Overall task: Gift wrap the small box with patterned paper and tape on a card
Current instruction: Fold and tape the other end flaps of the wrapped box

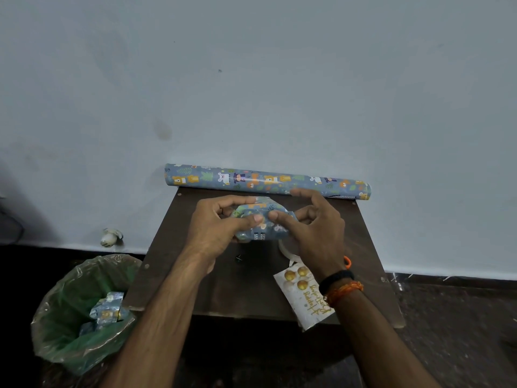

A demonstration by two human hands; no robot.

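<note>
Centre of frame: both hands are gripping the small box [261, 222], already covered in blue patterned paper, holding it just above the dark bench [246, 287]. Left hand [221, 225] is curling its fingers around the box's left end, thumb lying across the top. Right hand [316, 228] is pinching the paper at the box's right end between thumb and bent fingers, index finger stretching out above it.

Upper centre: paper roll [267, 182], same animal print, is lying along the bench's far edge against the wall [251, 79].

Lower right of the box: card [303, 295] with gold balls and gold script is sitting at the bench's near edge, partly under the right wrist. Tape roll [285, 249] is peeking out just beyond the card, mostly hidden by the right hand.

Lower left: bin [81, 312] with a green liner is standing on the floor, holding paper scraps [107, 310].
</note>
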